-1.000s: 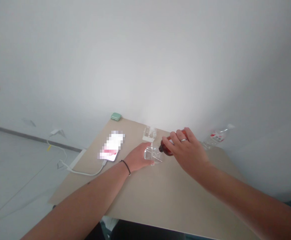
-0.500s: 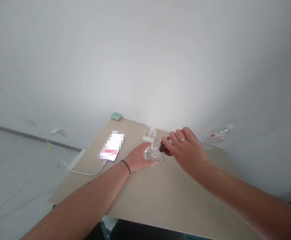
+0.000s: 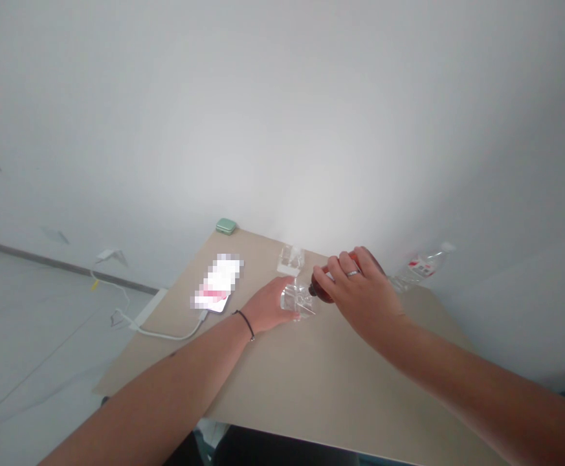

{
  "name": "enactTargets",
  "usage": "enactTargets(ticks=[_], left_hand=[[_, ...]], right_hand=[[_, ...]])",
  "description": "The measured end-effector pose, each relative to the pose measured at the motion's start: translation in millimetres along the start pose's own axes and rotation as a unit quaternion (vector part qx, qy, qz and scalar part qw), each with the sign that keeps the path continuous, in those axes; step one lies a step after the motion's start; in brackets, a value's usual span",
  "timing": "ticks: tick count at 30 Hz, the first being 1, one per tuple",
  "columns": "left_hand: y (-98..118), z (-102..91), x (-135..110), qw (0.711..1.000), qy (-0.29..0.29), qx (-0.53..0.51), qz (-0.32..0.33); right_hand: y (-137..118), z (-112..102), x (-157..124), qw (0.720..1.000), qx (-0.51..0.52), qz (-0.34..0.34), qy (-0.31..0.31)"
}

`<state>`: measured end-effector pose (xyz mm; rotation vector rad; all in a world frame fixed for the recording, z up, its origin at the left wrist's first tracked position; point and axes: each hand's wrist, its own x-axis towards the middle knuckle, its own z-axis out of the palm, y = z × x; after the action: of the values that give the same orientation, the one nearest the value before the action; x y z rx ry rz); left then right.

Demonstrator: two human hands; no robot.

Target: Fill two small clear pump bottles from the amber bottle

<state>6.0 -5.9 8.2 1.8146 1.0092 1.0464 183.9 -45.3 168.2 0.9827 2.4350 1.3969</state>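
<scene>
While left hand grips clear container, right hand grips brown bottle just right of container; barely shifted, same step.

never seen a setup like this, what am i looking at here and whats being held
There is no machine here: these are a person's two bare hands, seen from a camera worn on their head, looking forward and down. The left hand, below a dark bracelet, holds a clear container. The right hand, with a ring, holds a tilted red-brown bottle, its dark neck towards the container; any liquid is too small to make out. On the table lie a phone with a white cable, a small green case and another clear item. Beyond the right hand is a clear plastic bottle.
</scene>
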Motion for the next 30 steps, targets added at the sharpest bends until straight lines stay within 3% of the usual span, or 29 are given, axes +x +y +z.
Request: enactTargets(ticks=[20,30], left_hand=[[-0.2,-0.6,1.5,1.000,0.004,-0.008,0.017],[0.8,-1.1,0.3,1.000,-0.007,0.002,-0.006]], right_hand=[[-1.3,2.1,-0.8,1.000,-0.021,-0.001,0.007],[0.6,2.4,-1.7,1.000,-0.012,0.006,-0.015]])
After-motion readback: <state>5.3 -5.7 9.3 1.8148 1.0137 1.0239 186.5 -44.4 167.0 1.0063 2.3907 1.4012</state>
